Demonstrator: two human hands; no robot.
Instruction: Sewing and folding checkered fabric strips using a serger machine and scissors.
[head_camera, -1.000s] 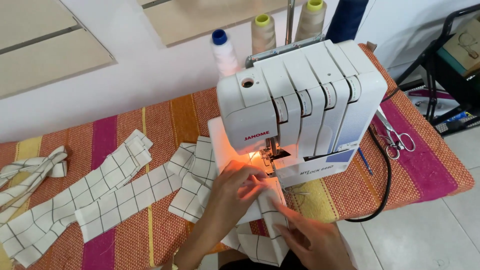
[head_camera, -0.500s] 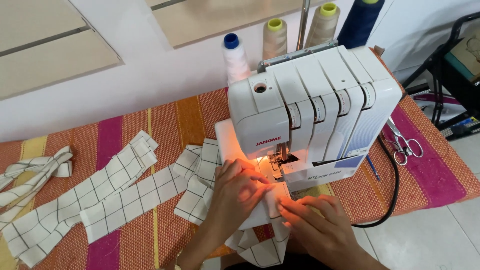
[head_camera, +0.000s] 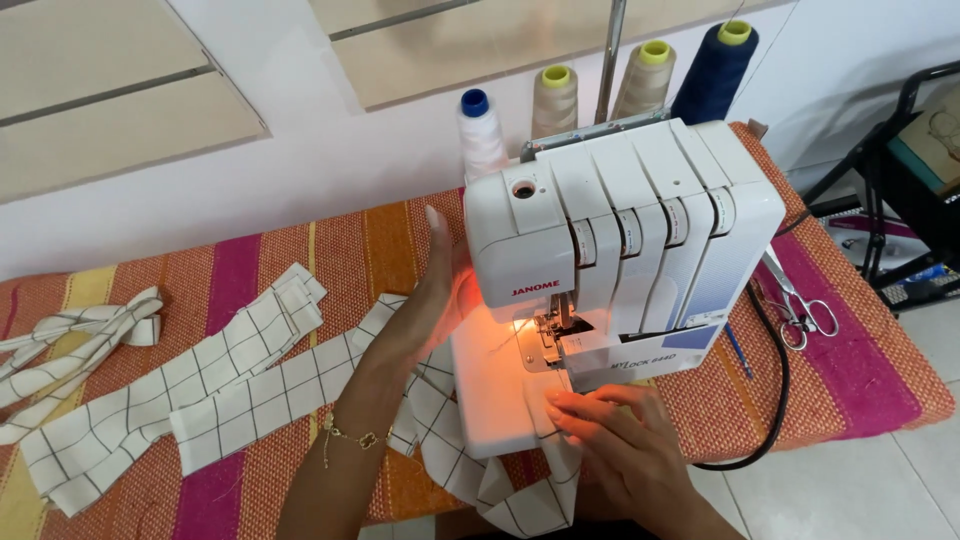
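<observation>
A white overlock sewing machine (head_camera: 620, 240) stands on a table with a striped orange and pink cloth (head_camera: 220, 270); its work light glows orange. My left hand (head_camera: 430, 290) reaches up along the machine's left side, fingers straight, touching or nearly touching it. My right hand (head_camera: 610, 425) lies flat on the machine bed just in front of the needle area, pressing a white strip of checked fabric (head_camera: 530, 490) that hangs off the table's front edge.
Several thread cones (head_camera: 600, 95) stand behind the machine. More checked fabric strips (head_camera: 200, 390) lie left of it, with a bundle (head_camera: 70, 340) at the far left. Scissors (head_camera: 800, 305) and a black cable (head_camera: 775, 390) lie to the right. A black rack (head_camera: 900, 190) stands beyond.
My left hand has lifted off the fabric at the needle and moved up to the machine's left side. My right hand has moved closer to the needle area.
</observation>
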